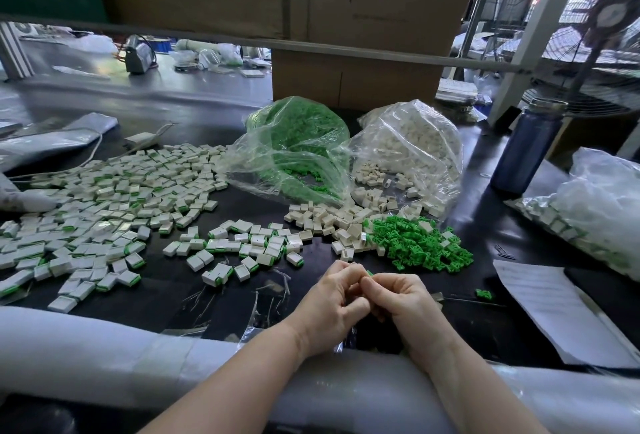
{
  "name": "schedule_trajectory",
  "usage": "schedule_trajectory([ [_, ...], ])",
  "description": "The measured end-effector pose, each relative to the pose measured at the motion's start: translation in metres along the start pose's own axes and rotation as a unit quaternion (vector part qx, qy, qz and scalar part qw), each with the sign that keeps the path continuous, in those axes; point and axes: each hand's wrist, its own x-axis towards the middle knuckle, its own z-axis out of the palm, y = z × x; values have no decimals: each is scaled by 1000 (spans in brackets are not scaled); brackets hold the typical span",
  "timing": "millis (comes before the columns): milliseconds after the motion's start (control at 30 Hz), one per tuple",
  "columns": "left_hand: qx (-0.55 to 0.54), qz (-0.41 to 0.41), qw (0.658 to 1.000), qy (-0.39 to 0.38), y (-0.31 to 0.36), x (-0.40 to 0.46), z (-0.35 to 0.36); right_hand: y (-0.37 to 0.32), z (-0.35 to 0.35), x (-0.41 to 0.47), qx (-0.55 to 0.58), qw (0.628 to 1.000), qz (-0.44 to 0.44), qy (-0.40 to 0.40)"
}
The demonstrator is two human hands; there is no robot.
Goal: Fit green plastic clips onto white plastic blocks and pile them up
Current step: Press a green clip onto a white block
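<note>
— What's around the hands, biggest first?

— From my remote seat: up and left of the grip, the wide spread of finished blocks [104,198] on the black table [485,323]. Beyond the grip, the bag of green clips [298,143] and the bag of white blocks [412,146]. Just up and right, the loose green clips [422,246]; straight ahead, the loose white blocks [332,222].

— And the grip itself?

— My left hand [332,305] and right hand [401,298] meet fingertip to fingertip, fingers curled tight round one small piece. Only a sliver of green clip [370,273] shows at the top; whether a block is under it, I cannot tell.

— How to do it well?

— I'd keep the clip square and press evenly with both thumbs, wrists low over the table edge.
</note>
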Motion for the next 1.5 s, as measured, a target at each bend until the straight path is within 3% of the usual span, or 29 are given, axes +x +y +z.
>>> schedule_trajectory([
  [333, 0, -17, 1000, -19, 0, -1, 0, -1, -1, -1, 39, 999, 1, -4],
  [600, -25, -18, 998, 45, -1, 0, -6, -3, 2, -2, 35, 998, -30, 39],
  [733, -14, -33, 998, 57, -1, 1, -6, -2, -2, -2, -64, 987, -79, 123],
  [1133, 36, -22, 998, 48, -2, 0, -4, 2, 0, 0, -259, 946, -112, 157],
  [1300, 28, -27, 997, 67, -5, 1, -3, 2, 1, 0, -259, 950, -102, 144],
  [1500, 23, -80, 980, 178, -11, 1, -9, 5, -7, 2, -256, 932, -103, 235],
])
